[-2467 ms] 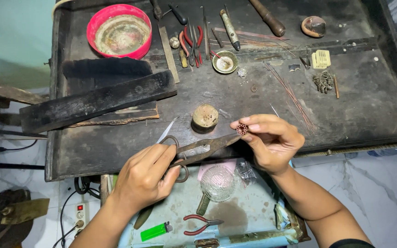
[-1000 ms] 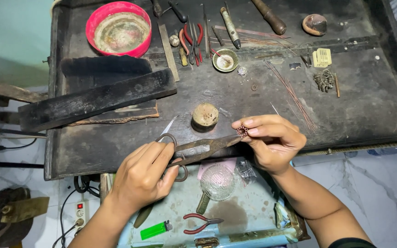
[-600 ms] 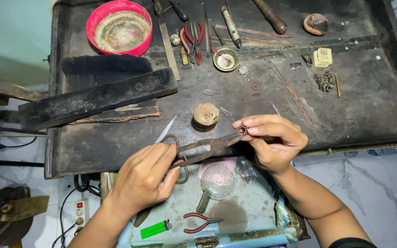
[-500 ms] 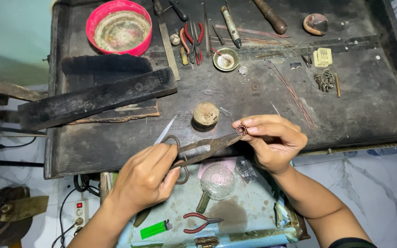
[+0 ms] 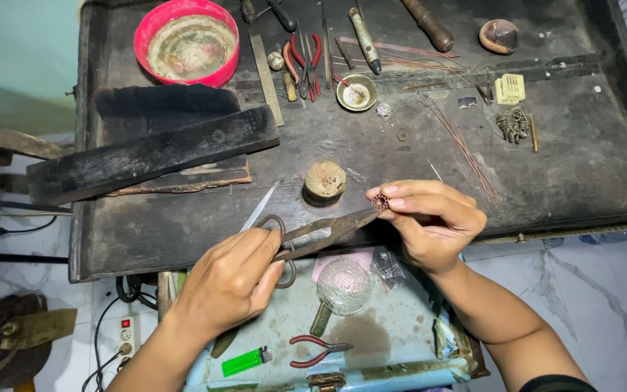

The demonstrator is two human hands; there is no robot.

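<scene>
My left hand (image 5: 235, 282) grips the loop handles of old metal shears (image 5: 312, 234), whose blades point right. The blade tips meet a small round coppery wire ornament (image 5: 380, 201). My right hand (image 5: 429, 221) pinches that ornament between thumb and fingertips, just above the front edge of the dark workbench (image 5: 183, 225). A pair of tweezers (image 5: 261, 207) lies on the bench right behind my left hand. A small round wooden block (image 5: 325, 181) stands behind the shears.
A red bowl (image 5: 186, 42), pliers (image 5: 304, 62), files, a small brass dish (image 5: 356, 92), thin copper wires (image 5: 462, 145) and a black charred board (image 5: 150, 152) lie farther back. Below the bench sit a glass dish (image 5: 345, 285), red pliers (image 5: 318, 350) and a green lighter (image 5: 242, 361).
The shears' tips have closed in on the ornament in my right hand. Both hands have stayed almost in place.
</scene>
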